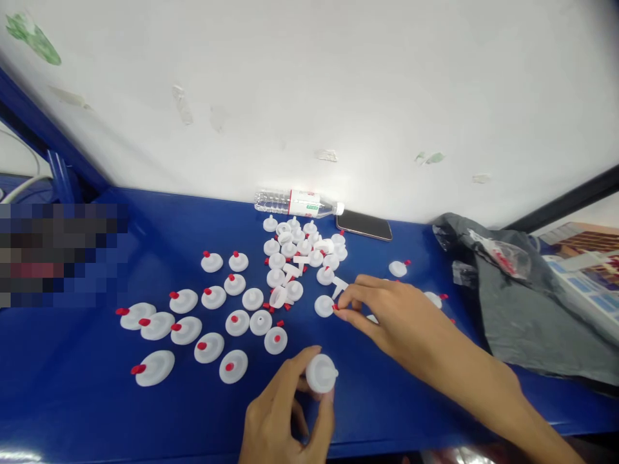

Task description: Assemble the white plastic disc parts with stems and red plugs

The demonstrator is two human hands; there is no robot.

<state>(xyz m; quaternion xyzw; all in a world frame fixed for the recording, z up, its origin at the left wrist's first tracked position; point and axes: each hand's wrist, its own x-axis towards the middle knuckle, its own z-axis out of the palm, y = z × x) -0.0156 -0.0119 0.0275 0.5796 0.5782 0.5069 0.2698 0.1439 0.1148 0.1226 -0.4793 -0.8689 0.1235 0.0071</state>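
Observation:
My left hand (pixel 290 412) is low in the middle of the view, fingers closed around a white plastic cap (pixel 321 372) held just above the blue tabletop. My right hand (pixel 387 316) reaches leftward, thumb and forefinger pinched on a small red plug (pixel 335 310) beside a white disc (pixel 323 305). Left of the hands lie several white caps with red plugs (pixel 207 347) spread out in rows. Behind them sits a heap of plain white caps (pixel 300 248).
A clear water bottle (pixel 297 202) lies on its side against the white wall, a dark phone (pixel 363 225) next to it. A grey plastic bag (pixel 522 303) covers the table's right end. The blue table (pixel 72 386) has a blurred patch at the left.

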